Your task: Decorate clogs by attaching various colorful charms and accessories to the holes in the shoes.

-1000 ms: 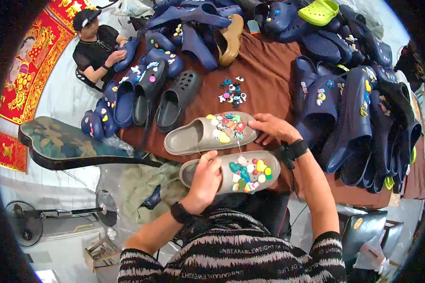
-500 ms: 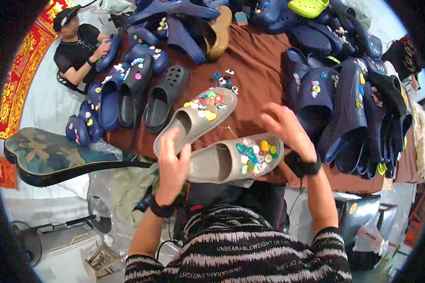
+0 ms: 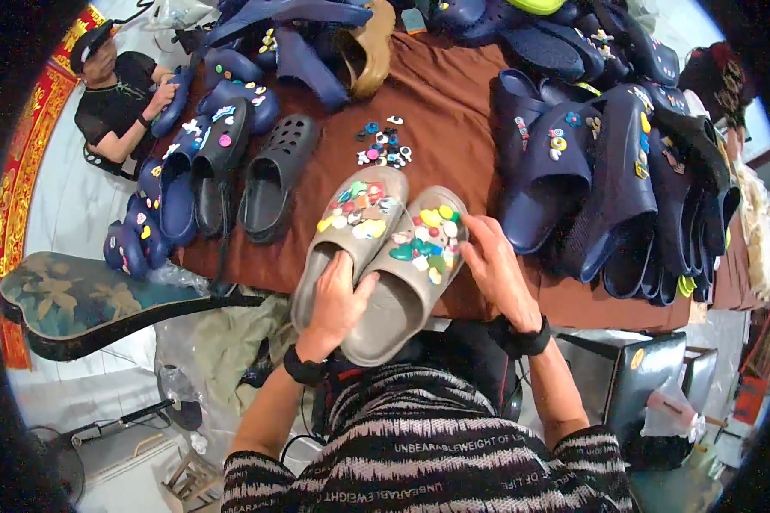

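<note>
Gripping the left clog [image 3: 353, 246] near its opening, the left hand [image 3: 334, 301] has its fingers inside the clog and its thumb against the inner edge of the right clog [image 3: 413, 275]. The right hand [image 3: 498, 267], fingers slightly bent, touches the outer side of the right clog near its toe; whether it grips there, I cannot tell. Both clogs are taupe and lie side by side, soles down, toes pointing away from the wearer – their fronts over the brown cloth [image 3: 453, 103], the right heel past its near edge. Bright charms crowd both uppers.

Just beyond the toes, loose charms [image 3: 383, 147] lie in a small cluster on the cloth. To the left stands a dark grey clog [image 3: 280, 175], with a black clog [image 3: 224, 162] next to it and navy ones beyond. On the right, navy slippers [image 3: 549, 179] lean in a packed row, some with charms.

Farther back, a tan clog [image 3: 376, 56] rests among more navy footwear. At upper left, another person [image 3: 121, 94] – black shirt, dark cap – holds a navy clog [image 3: 171, 101].
</note>
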`<state>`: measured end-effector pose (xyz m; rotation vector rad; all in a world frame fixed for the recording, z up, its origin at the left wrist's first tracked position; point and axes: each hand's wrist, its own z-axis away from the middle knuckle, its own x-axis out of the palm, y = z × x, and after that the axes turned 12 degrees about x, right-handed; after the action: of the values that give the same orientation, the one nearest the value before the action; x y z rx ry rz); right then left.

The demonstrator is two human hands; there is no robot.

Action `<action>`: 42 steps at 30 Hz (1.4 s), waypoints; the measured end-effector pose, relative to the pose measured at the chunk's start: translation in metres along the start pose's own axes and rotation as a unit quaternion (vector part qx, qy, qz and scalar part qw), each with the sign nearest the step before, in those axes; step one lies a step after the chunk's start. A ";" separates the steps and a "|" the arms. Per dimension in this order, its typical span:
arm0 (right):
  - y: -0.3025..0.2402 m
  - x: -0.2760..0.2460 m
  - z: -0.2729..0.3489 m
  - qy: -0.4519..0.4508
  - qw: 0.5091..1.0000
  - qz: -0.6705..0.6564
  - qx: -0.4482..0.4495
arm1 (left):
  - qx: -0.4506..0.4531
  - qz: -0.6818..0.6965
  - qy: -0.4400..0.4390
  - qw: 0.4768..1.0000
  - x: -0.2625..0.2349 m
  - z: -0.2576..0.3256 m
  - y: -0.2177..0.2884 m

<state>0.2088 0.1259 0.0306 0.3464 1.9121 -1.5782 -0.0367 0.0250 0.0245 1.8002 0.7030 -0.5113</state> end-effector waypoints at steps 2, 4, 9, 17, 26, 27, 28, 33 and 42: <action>-0.007 0.009 -0.021 -0.024 0.999 -0.025 -0.006 | -0.048 0.005 0.045 0.998 0.009 0.004 0.001; -0.013 0.013 -0.042 -0.047 0.996 -0.063 -0.028 | -0.082 0.004 0.056 0.995 0.012 0.002 0.004; -0.010 0.021 -0.061 -0.011 0.999 0.039 -0.026 | -0.060 -0.018 0.028 0.998 0.017 0.007 -0.007; -0.026 0.024 -0.059 0.036 0.990 0.126 -0.055 | 0.012 -0.037 -0.032 0.999 0.008 0.013 -0.016; -0.029 0.018 -0.081 -0.037 0.987 0.144 -0.066 | -0.007 -0.052 -0.047 0.998 0.012 0.012 -0.011; -0.033 0.016 -0.085 -0.068 0.987 0.135 -0.053 | -0.011 -0.059 -0.046 0.997 0.013 0.013 -0.011; -0.034 0.014 -0.090 -0.097 0.986 0.127 -0.039 | -0.012 -0.067 -0.044 0.997 0.014 0.012 -0.012; -0.033 0.022 -0.095 -0.113 0.980 0.151 -0.058 | -0.014 -0.088 -0.030 0.996 0.016 0.015 -0.010; -0.020 0.035 -0.088 -0.051 0.986 0.109 -0.117 | -0.018 -0.094 -0.027 0.995 0.019 0.014 -0.009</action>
<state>0.1439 0.1982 0.0323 0.3539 1.8848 -1.1943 -0.0286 0.0177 0.0017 1.6898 0.8434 -0.6665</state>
